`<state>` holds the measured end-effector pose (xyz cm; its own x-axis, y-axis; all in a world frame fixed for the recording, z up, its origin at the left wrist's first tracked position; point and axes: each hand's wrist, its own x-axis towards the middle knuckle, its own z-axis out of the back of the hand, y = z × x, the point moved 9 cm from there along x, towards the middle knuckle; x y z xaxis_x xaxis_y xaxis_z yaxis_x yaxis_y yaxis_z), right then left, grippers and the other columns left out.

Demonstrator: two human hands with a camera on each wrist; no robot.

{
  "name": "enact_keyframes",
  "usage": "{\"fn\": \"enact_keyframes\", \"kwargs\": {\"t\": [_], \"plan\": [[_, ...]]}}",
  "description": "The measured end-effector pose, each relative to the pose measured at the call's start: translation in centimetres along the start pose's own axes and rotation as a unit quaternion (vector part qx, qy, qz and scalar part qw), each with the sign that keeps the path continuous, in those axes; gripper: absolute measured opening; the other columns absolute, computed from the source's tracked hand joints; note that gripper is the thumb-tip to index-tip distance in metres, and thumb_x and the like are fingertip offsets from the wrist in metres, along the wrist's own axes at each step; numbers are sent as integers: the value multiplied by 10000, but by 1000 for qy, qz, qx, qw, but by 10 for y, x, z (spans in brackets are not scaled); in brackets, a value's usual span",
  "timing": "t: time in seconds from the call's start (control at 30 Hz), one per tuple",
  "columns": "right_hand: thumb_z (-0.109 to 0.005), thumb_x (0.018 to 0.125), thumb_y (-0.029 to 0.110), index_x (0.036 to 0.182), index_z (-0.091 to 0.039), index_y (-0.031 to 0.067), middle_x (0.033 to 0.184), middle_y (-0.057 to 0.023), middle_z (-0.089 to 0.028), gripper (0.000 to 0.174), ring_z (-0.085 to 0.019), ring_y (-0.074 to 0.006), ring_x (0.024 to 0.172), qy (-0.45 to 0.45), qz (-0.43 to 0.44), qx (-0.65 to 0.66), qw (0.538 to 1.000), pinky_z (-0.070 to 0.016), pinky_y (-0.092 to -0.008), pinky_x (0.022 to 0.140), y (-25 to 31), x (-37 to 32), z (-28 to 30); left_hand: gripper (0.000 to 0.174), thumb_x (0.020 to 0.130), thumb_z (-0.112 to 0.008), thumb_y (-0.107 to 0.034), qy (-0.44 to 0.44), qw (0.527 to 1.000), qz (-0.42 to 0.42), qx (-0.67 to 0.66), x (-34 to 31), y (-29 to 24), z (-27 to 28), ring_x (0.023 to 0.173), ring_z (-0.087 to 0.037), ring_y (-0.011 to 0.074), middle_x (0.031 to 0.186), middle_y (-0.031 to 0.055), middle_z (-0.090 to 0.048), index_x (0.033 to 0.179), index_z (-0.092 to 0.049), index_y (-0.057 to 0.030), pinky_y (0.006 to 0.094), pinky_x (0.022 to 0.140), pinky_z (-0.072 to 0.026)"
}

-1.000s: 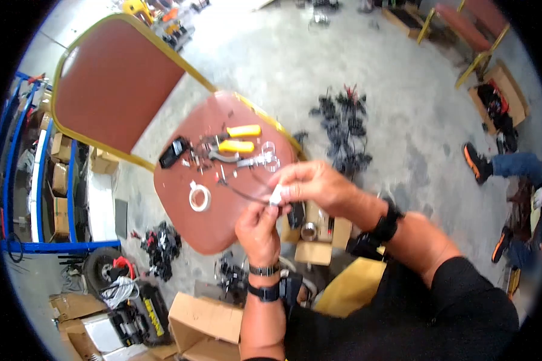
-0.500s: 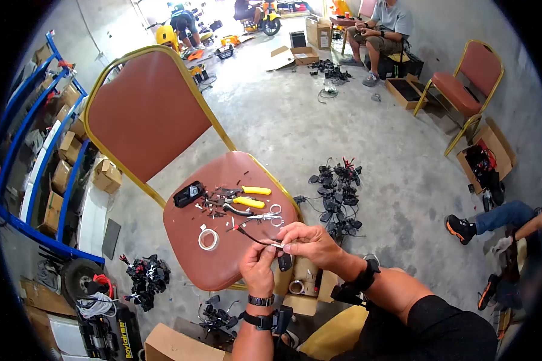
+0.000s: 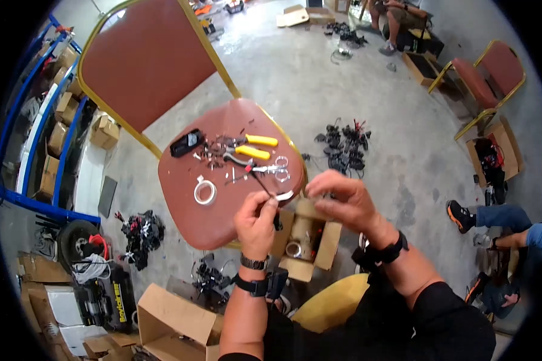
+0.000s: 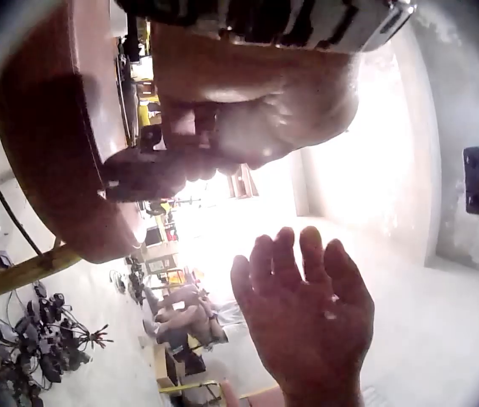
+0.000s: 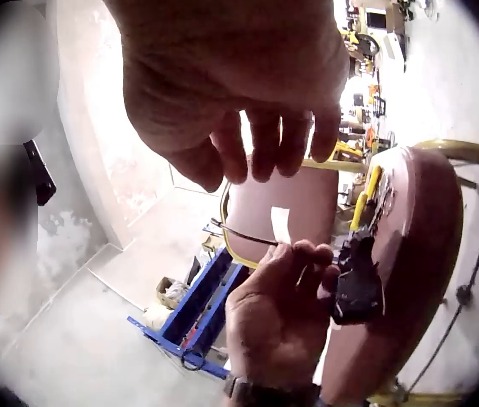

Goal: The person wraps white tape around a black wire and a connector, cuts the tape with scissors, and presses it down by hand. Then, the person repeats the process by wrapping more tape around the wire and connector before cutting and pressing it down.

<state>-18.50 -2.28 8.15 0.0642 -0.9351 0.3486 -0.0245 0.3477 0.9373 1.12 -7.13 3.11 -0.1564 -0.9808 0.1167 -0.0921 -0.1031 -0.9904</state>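
Over the front of the red chair seat (image 3: 186, 207), the left hand (image 3: 256, 228) pinches a thin black wire (image 3: 262, 184) and a white strip (image 3: 285, 196) between thumb and finger. The right hand (image 3: 349, 204) is close by, its fingers loose and a bit bent, with nothing in them. The wire and strip already meet at the left fingertips. One end of the strip sticks out, so it looks like it is not wrapped all the way round. A black part (image 5: 358, 288) is beside the left hand. On the seat lie a white tape roll (image 3: 197, 194), scissors (image 3: 268, 169) and yellow-handled pliers (image 3: 253, 152).
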Motion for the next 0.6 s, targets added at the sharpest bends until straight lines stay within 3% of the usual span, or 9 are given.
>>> {"fn": "enact_keyframes", "kwargs": {"t": [0.13, 0.17, 0.27, 0.3, 0.4, 0.43, 0.6], "plan": [[-738, 796, 51, 1228, -625, 17, 1153, -129, -648, 448, -614, -228, 1066, -32, 51, -138, 989, -474, -361, 955, 10, 4, 5, 56, 907, -623, 46, 25, 1000, 13, -8, -4, 13, -13, 772, -538, 45, 895, -19, -613, 948, -649, 17, 203, 677, -448], [-734, 818, 68, 1296, -594, 17, 1237, -129, -608, 500, -565, -246, 1171, -11, 66, -152, 986, -421, -366, 1032, 15, 4, 0, 50, 900, -627, 46, 29, 1000, 9, -7, -5, 12, -17, 773, -539, 52, 886, -11, -615, 936, -650, 20, 209, 680, -449], [-738, 782, 63, 1271, -599, 8, 1158, -139, -633, 511, -618, -253, 1018, 3, 70, -184, 981, -490, -381, 933, 9, 2, -10, 53, 894, -631, 43, 63, 997, -23, 43, -8, 9, -26, 789, -549, 66, 889, 4, -618, 936, -655, 22, 221, 695, -457], [-730, 792, 78, 1210, -630, 6, 1073, -142, -658, 436, -635, -271, 975, -15, 77, -200, 977, -504, -382, 899, 7, 1, -10, 59, 892, -631, 37, 61, 998, -16, 28, -10, 13, -28, 809, -559, 80, 916, 21, -636, 943, -658, 23, 229, 712, -462], [-733, 814, 42, 1209, -635, 22, 1077, -143, -675, 408, -649, -286, 1003, 28, 8, -209, 977, -513, -377, 893, -15, -3, -14, 79, 887, -636, 37, 70, 997, -5, 11, -12, 19, -33, 830, -569, 82, 956, 31, -656, 957, -667, 19, 228, 724, -463], [-723, 826, 38, 1118, -665, 15, 995, -145, -687, 299, -662, -286, 913, 6, 61, -218, 974, -528, -376, 825, -7, -2, -15, 80, 900, -636, 36, 79, 997, -11, 24, -13, 18, -35, 848, -583, 87, 971, 34, -660, 974, -665, 22, 231, 743, -477], [-702, 831, 32, 1001, -676, 13, 896, -137, -673, 172, -646, -301, 848, 15, 60, -246, 967, -517, -381, 759, -12, -2, -17, 94, 931, -651, 23, 70, 997, 16, 1, -17, 23, -36, 862, -624, 96, 984, 46, -679, 1023, -669, 34, 236, 758, -519]]}}
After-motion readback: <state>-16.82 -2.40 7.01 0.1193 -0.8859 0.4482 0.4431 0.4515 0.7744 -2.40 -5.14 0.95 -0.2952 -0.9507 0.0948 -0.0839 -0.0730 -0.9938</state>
